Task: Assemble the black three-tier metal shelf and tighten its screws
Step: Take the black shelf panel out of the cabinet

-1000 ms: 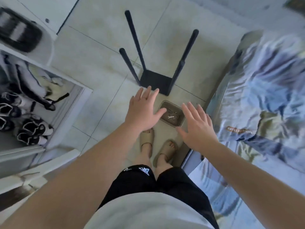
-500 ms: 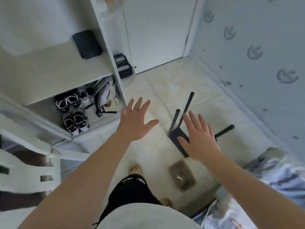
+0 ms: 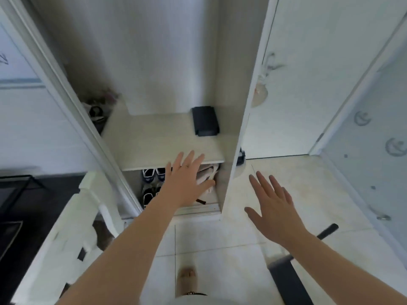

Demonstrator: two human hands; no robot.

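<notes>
Grips splayed, empty: left hand before cabinet; right hand over floor; black shelf frame below.

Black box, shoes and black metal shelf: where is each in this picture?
Black box (image 3: 205, 123): head view, middle of its top.
Shoes (image 3: 151, 173): head view, the upper pair under the board.
Black metal shelf (image 3: 288, 282): head view, its flat panel, bottom right.

Left hand and right hand outstretched, fingers spread.
</notes>
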